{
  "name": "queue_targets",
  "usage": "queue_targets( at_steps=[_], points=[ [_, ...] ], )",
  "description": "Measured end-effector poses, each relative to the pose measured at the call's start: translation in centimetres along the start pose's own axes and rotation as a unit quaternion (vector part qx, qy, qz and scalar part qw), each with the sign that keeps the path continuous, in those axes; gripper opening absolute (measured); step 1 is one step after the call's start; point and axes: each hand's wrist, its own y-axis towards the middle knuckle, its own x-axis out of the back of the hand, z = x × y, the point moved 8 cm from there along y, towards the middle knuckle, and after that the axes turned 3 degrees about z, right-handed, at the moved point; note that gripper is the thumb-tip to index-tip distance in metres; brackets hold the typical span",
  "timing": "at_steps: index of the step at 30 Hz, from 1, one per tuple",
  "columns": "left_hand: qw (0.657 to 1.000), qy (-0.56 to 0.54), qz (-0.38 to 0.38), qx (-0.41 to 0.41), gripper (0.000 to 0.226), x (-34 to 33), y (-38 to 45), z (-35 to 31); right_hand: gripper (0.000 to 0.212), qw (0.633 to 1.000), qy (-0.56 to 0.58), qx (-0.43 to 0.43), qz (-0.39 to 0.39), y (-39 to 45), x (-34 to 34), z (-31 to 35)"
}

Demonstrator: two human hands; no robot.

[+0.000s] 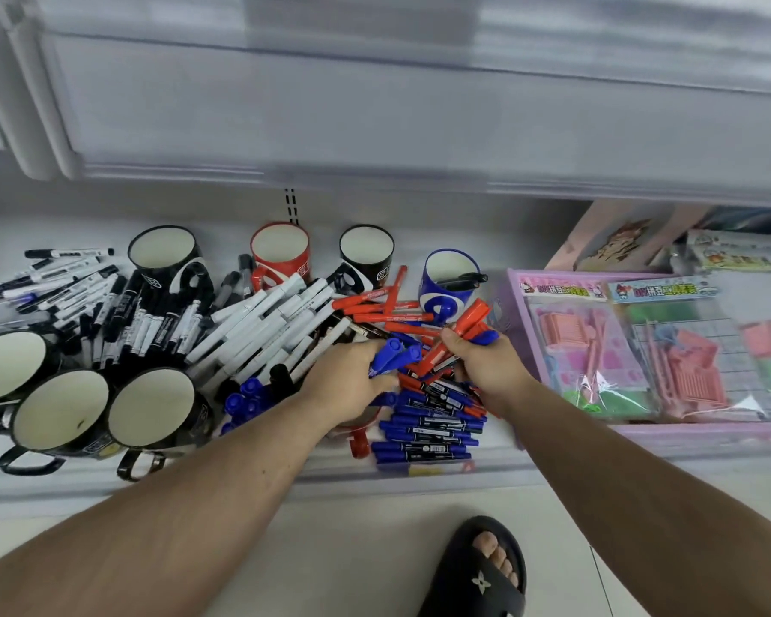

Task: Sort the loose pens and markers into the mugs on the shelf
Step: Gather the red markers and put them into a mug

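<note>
A black sandal [479, 572] stands on pale smooth floor tiles [375, 549] below the white shelf [241, 478]. On it, the left hand [346, 380] grips blue markers [392, 356] and the right hand [486, 362] grips red markers [461, 334] over the loose pile. Round glossy mugs [152, 414] stand beside and behind, against the white back wall.

Mugs [280, 256] in a row at 12 o'clock along shelf [250, 478] back; more mugs [61, 411] at 9, front-left. Loose markers [259, 322] piled btwn the two groups, spreading twd 3. Toy packs [642, 345] at 3, just beside the pile. Another mug [357, 431] possibly under the left forearm, mostly hidden.
</note>
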Motion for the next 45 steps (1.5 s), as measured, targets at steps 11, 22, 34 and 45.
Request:
queue_targets(
  at_steps=[11, 22, 34, 45],
  points=[
    [0.983, 0.098, 0.136, 0.071, 0.044, -1.5, 1.4, 2.0, 0.013, 0.999, -0.004, -0.032, 0.001, 0.3, -0.1, -1.1],
    [0.968, -0.2, 0.124, -0.089, 0.067, 4.5, 1.0, -4.9, 0.006, 0.954, -0.199, 0.191, 0.118, -4.8, -6.2, 8.8],
    [0.985, -0.097, 0.098, -0.106, 0.028, 5.5, -0.6, -3.5, 0.039, 0.891, -0.327, 0.27, 0.162, -7.5, -9.9, 9.3],
    [0.99, -0.106, 0.019, -0.086, 0.018, 7.1, -1.2, -0.8, 0.039, 0.864, -0.372, 0.314, 0.129, -8.2, -11.2, 10.0]
  ],
)
